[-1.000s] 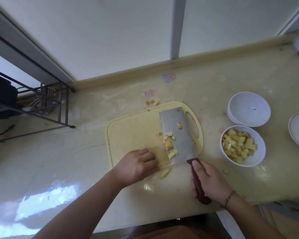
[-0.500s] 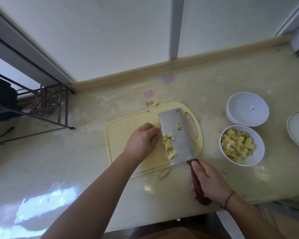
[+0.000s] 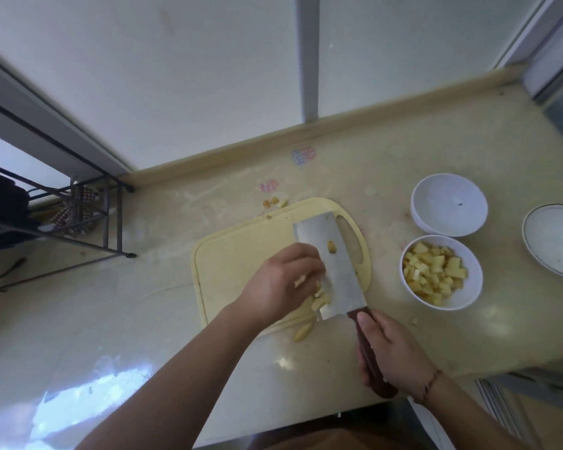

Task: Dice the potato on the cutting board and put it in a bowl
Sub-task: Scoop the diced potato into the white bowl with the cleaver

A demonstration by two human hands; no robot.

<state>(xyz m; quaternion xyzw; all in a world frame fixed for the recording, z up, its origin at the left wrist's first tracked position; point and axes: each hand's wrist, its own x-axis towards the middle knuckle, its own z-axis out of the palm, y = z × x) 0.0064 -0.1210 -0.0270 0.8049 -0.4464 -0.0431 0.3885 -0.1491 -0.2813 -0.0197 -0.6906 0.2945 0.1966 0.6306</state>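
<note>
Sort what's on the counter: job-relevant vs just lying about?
In the job: cutting board; cleaver, gripped by right hand; potato dice under left hand; bowl of diced potato.

Lying about: empty white bowl; rimmed bowl; wire rack; scraps beyond the board.

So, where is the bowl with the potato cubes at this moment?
In the head view, the bowl of potato cubes stands on the counter right of the cutting board, just in front of the empty white bowl.
</note>
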